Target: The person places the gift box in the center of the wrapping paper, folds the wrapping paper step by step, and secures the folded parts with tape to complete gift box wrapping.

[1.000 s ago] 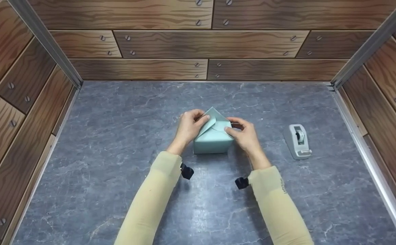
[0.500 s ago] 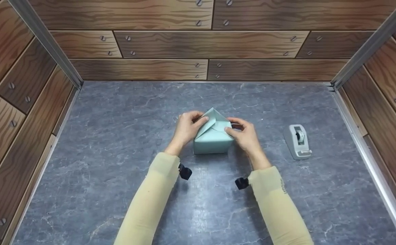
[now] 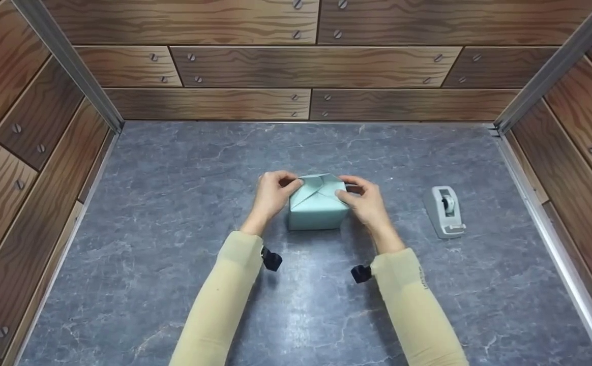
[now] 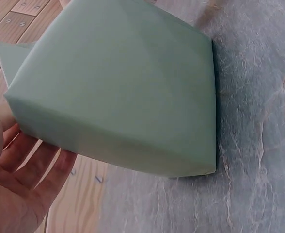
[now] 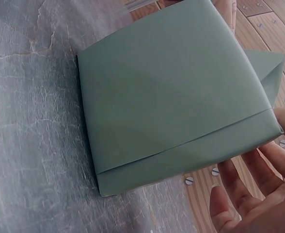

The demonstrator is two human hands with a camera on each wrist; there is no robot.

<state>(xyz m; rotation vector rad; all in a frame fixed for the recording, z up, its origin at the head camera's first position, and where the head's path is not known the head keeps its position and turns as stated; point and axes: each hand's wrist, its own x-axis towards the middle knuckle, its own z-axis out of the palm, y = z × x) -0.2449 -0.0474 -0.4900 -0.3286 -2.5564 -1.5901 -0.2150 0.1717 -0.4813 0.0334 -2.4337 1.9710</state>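
Observation:
A box wrapped in pale green paper (image 3: 318, 217) sits on the grey marbled tabletop, its top folded in overlapping creases. At its far edge a pointed paper flap (image 3: 321, 179) leans low over the top; in the right wrist view the flap (image 5: 271, 68) sticks out beyond the box. My left hand (image 3: 269, 195) pinches the far left corner, thumb on top, with its fingers (image 4: 45, 160) along the box's side. My right hand (image 3: 368, 204) grips the right side, thumb pressed on the top paper and fingers (image 5: 263, 170) behind. In the head view the box hides some fingertips.
A grey tape dispenser (image 3: 446, 211) with a roll of tape stands to the right of the box. Wood-patterned walls (image 3: 306, 66) enclose the tabletop at the back and both sides, with metal rails (image 3: 555, 254) along the sides.
The upright pointed flap has folded down toward the box top. My left hand has moved slightly left and toward me along the box's edge. My right hand has stayed in place.

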